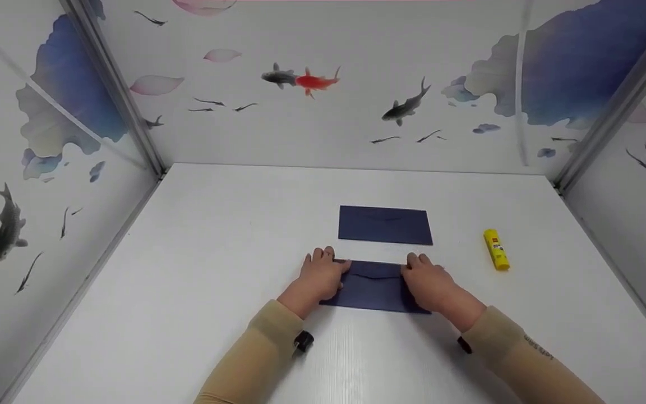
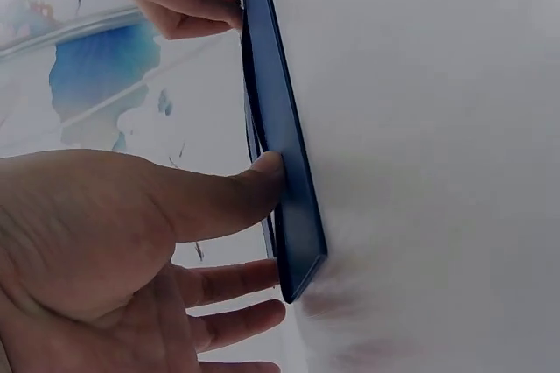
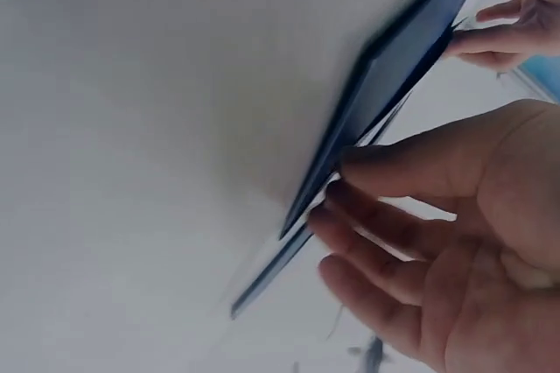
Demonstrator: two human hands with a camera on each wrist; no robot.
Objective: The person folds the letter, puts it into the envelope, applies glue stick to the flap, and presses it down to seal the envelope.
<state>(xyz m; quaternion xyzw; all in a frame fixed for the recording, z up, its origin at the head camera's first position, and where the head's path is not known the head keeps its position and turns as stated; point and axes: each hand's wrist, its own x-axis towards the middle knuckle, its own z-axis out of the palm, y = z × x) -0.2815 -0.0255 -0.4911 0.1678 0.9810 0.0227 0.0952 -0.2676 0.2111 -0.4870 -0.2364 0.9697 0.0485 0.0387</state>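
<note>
A dark blue envelope [image 1: 376, 294] lies on the white table in front of the person, its wavy flap edge showing near the far side. The left hand [image 1: 322, 276] pinches its far left corner; in the left wrist view the thumb [image 2: 258, 182] lies on the envelope's face, with fingers behind the edge. At the far right corner, the right hand [image 1: 428, 281] grips the edge between thumb and fingertips. A narrow gap shows along the flap in both wrist views. Beyond the hands lies a second dark blue envelope [image 1: 384, 226], flat and untouched.
A yellow glue stick [image 1: 496, 249] lies on the table [image 1: 216, 241] to the right of the envelopes. White panels [image 1: 323, 129] printed with fish and leaves enclose the table at the back and both sides.
</note>
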